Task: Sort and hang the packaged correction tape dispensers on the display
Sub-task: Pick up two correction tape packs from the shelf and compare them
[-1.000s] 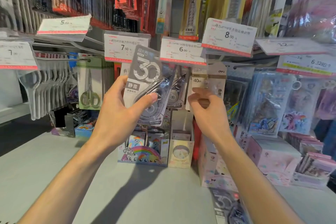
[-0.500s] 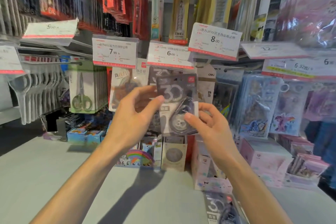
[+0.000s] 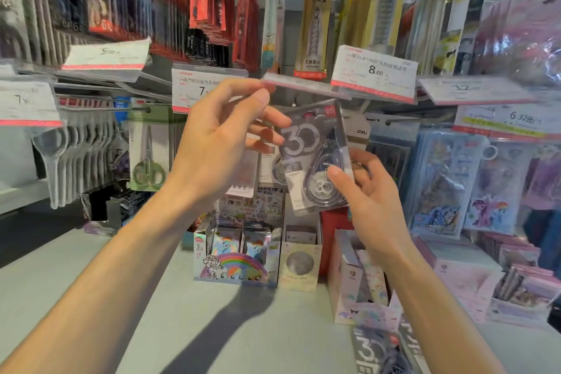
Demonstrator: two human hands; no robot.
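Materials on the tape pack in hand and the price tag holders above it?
Correction tape pack: printed grey card, seemingly with a clear glossy plastic blister, since the dispenser shows through. Price tag holder: looks like clear plastic sleeve over white paper; edges glint.

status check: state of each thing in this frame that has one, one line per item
correction tape pack: held up near the hooks, tilted, whether hooked yet cannot be told
right hand: gripping the pack's lower right edge
left hand: raised, fingertips lifting the price tag flap
scissors pack: hanging on its hook
pony card box: standing on the shelf, top open
second tape pack: lying flat on the shelf
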